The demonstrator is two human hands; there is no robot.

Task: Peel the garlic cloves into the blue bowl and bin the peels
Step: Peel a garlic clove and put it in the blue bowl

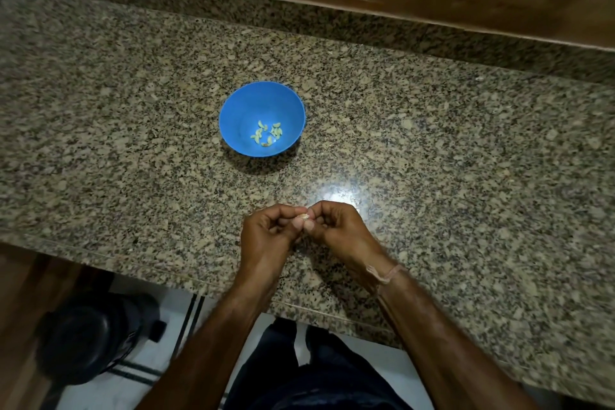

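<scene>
A dark round container (90,339) stands on the floor at lower left, the blue bowl (243,113) sits on the granite counter (126,150) holding peeled cloves (268,136), and nearer the counter's front edge the left hand (266,238) and right hand (337,226) together pinch one garlic clove (303,217).

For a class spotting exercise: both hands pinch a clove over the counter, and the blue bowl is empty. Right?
No. The head view shows the bowl holds several peeled cloves. The left hand and right hand do pinch a clove over the counter.
</scene>
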